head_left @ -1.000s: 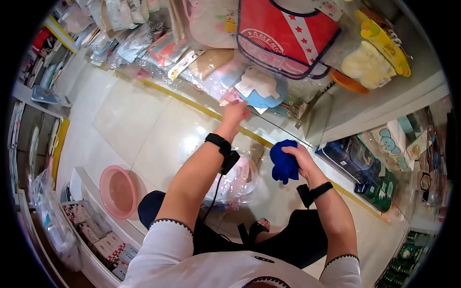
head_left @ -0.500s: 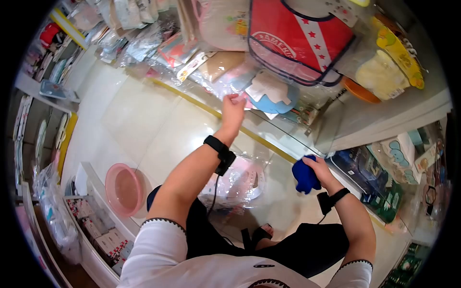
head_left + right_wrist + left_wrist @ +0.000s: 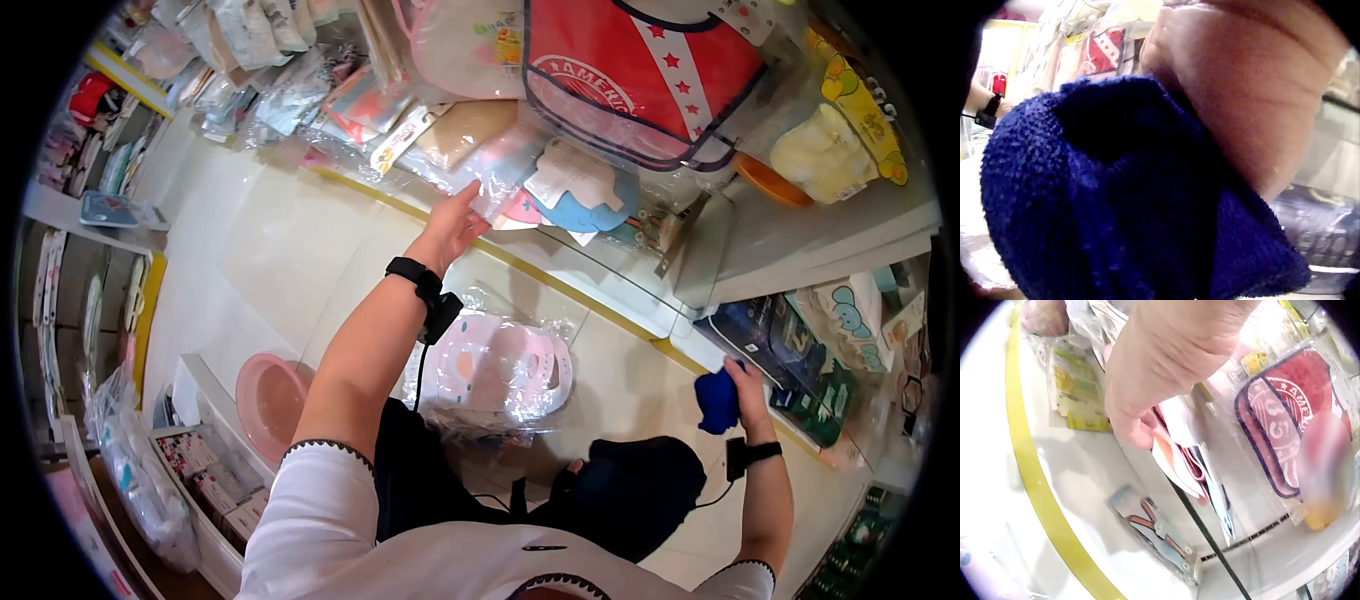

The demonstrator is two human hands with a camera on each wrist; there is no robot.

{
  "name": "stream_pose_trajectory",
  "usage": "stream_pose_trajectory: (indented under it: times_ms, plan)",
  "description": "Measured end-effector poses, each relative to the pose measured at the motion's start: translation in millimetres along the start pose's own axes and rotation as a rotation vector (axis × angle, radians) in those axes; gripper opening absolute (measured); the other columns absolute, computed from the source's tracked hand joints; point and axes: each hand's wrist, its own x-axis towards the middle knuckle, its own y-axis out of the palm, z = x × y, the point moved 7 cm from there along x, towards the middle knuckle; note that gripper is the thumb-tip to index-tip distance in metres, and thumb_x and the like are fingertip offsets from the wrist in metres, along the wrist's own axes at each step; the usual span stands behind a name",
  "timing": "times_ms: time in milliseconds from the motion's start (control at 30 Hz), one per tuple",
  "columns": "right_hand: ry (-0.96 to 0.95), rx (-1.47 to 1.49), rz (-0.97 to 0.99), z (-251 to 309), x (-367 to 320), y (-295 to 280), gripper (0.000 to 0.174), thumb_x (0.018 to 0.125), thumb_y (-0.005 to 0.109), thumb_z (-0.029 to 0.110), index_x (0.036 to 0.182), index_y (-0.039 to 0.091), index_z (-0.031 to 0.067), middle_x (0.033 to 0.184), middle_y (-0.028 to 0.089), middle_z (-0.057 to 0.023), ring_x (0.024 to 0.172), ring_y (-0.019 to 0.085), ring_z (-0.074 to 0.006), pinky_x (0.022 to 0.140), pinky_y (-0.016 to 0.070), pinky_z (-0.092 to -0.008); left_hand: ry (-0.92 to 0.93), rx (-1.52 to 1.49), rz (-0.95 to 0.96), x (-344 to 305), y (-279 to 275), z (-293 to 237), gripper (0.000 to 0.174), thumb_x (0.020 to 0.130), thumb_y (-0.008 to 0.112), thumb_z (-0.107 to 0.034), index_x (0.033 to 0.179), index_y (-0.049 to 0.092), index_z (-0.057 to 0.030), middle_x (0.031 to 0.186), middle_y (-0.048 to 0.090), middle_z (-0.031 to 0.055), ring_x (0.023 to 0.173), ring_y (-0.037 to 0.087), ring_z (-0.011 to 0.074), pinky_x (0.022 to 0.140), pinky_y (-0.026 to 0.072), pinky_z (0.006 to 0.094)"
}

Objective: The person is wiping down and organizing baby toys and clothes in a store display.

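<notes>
One dark blue cloth (image 3: 717, 402), one pink basin (image 3: 268, 402), one red bib (image 3: 625, 75), two black wristbands (image 3: 404, 268)

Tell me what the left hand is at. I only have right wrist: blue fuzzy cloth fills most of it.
Observer: The left hand is at a stack of flat pieces; the left wrist view shows pink and white edges. Can't tell how firm any grip is.
Operator: Anything on the floor on the person's left?
Observer: Yes, a pink basin, in the head view.
Operator: And where is the blue fuzzy cloth relative to the left hand?
Observer: Well apart: the right hand holds it far off to the person's right.
</notes>
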Motion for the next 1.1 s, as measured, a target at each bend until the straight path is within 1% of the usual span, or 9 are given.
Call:
stream_pose_trajectory:
  times_ms: [167, 267, 467, 633, 767, 867, 1000, 1033, 1100]
  plan:
    - [0.016, 0.079, -0.101, 22, -54, -52, 0.023, 0.083, 0.059, 0.026, 0.07, 0.058, 0.0066, 0.064, 0.055, 0.002, 0.057, 0.049, -0.0061, 0.056, 0.0383, -0.0201, 0.0, -0.155, -0.083, 24, -6, 19, 0.024, 0.083, 0.059, -0.023, 0.098, 0.051, -0.0058, 0.088, 0.056, 0.0084, 0.072, 0.056, 0.0185, 0.062, 0.0479, 0.0312]
    - [-0.045, -0.015, -0.023, 55, -62, -48, 0.024, 0.084, 0.057, 0.026, 0.072, 0.059, 0.0055, 0.066, 0.056, 0.0013, 0.059, 0.05, -0.0064, 0.058, 0.0393, -0.0201, -0.095, -0.202, 0.03, 11, 14, 18, 0.018, 0.083, 0.059, -0.019, 0.093, 0.053, -0.0061, 0.081, 0.056, 0.0065, 0.067, 0.053, 0.0179, 0.059, 0.0478, 0.0308]
    - [-0.21, -0.076, 0.291, 118, -37, 70, 0.02, 0.082, 0.057, 0.018, 0.094, 0.06, 0.0028, 0.084, 0.057, -0.0002, 0.078, 0.049, -0.0072, 0.07, 0.0396, -0.0206, -0.099, -0.014, -0.075, 31, 12, 29, 0.02, 0.081, 0.06, -0.015, 0.098, 0.052, -0.0058, 0.084, 0.056, 0.0067, 0.073, 0.052, 0.019, 0.058, 0.0463, 0.0321]
    - [-0.157, -0.036, 0.525, 150, 0, 181, 0.047, 0.082, 0.059, 0.029, 0.116, 0.051, -0.0025, 0.102, 0.055, -0.0058, 0.092, 0.048, -0.0108, 0.081, 0.0389, -0.023, -0.085, -0.152, -0.04, 29, 23, 43, 0.016, 0.081, 0.058, -0.009, 0.093, 0.052, -0.0016, 0.084, 0.056, 0.0105, 0.068, 0.053, 0.0214, 0.057, 0.0479, 0.032]
    - [0.131, 0.463, 0.561, 132, 44, 220, 0.029, 0.081, 0.062, 0.033, 0.085, 0.058, 0.0044, 0.076, 0.06, -0.0051, 0.066, 0.059, -0.0161, 0.06, 0.0491, -0.0283, -0.114, -0.236, 0.072, -1, 47, 66, 0.017, 0.082, 0.056, -0.008, 0.095, 0.052, 0.0013, 0.088, 0.058, 0.012, 0.073, 0.057, 0.022, 0.058, 0.0491, 0.0308]
    - [0.261, 0.728, 0.502, 125, 54, 221, 0.033, 0.081, 0.062, 0.036, 0.083, 0.059, 0.0031, 0.077, 0.062, -0.0076, 0.067, 0.061, -0.0181, 0.062, 0.0526, -0.0318, -0.114, -0.122, 0.059, -43, 57, 78, 0.016, 0.083, 0.056, -0.008, 0.096, 0.053, 0.0011, 0.085, 0.059, 0.01, 0.07, 0.057, 0.0194, 0.056, 0.0474, 0.0291]
    - [0.233, 0.726, 0.514, 108, 66, 218, 0.043, 0.083, 0.06, 0.035, 0.11, 0.053, 0.0032, 0.09, 0.062, -0.0091, 0.074, 0.062, -0.0215, 0.066, 0.0527, -0.0355, -0.133, -0.199, 0.126, -65, 61, 89, 0.019, 0.083, 0.059, -0.013, 0.097, 0.053, -0.0021, 0.084, 0.059, 0.0076, 0.067, 0.055, 0.018, 0.055, 0.0452, 0.0261]
    - [0.273, 0.715, 0.529, 100, 75, 221, 0.042, 0.083, 0.059, 0.034, 0.11, 0.053, 0.0029, 0.092, 0.061, -0.0097, 0.077, 0.061, -0.0222, 0.068, 0.0521, -0.0359, -0.217, -0.124, 0.347, -60, 59, 97, 0.027, 0.08, 0.062, -0.02, 0.101, 0.054, -0.0044, 0.092, 0.058, 0.0061, 0.078, 0.054, 0.0169, 0.063, 0.0444, 0.0275]
    - [0.224, 0.672, 0.486, 94, 82, 215, 0.034, 0.082, 0.059, 0.033, 0.094, 0.057, 0.0014, 0.079, 0.062, -0.0099, 0.067, 0.061, -0.0222, 0.061, 0.0526, -0.0337, -0.254, 0.062, 0.179, -64, 23, 85, 0.033, 0.078, 0.064, -0.025, 0.102, 0.054, -0.0065, 0.095, 0.056, 0.0036, 0.083, 0.05, 0.015, 0.069, 0.0419, 0.0283]
